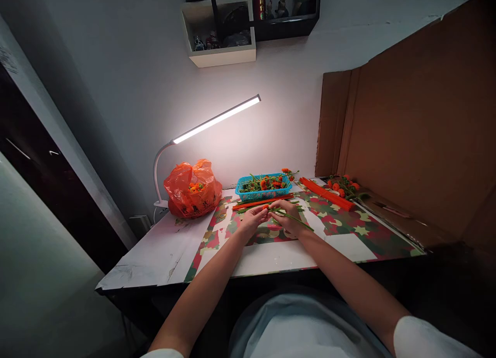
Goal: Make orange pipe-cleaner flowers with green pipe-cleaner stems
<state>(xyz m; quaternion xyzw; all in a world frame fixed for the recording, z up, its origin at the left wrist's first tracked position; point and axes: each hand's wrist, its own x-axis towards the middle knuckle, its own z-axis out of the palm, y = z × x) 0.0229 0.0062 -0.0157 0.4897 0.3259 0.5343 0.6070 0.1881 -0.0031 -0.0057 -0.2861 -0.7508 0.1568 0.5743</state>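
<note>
My left hand (253,219) is closed in a pinch on a small orange flower (265,207). From the flower a green stem (296,221) slants down to the right, across my right hand (287,221). The fingers of that hand are bent around the stem close to the flower head. Both hands meet just above the patterned table cover. Directly behind them lie thin orange and green sticks (248,205), partly covered by the hands. Fine detail at the fingertips is too small to make out.
A blue basket (263,195) of orange flowers and green stems stands behind the hands. To its left are an orange plastic bag (194,195) and a lit lamp (217,120). An orange stick bundle (325,193), more flowers (343,185) and tall cardboard (411,120) are at right.
</note>
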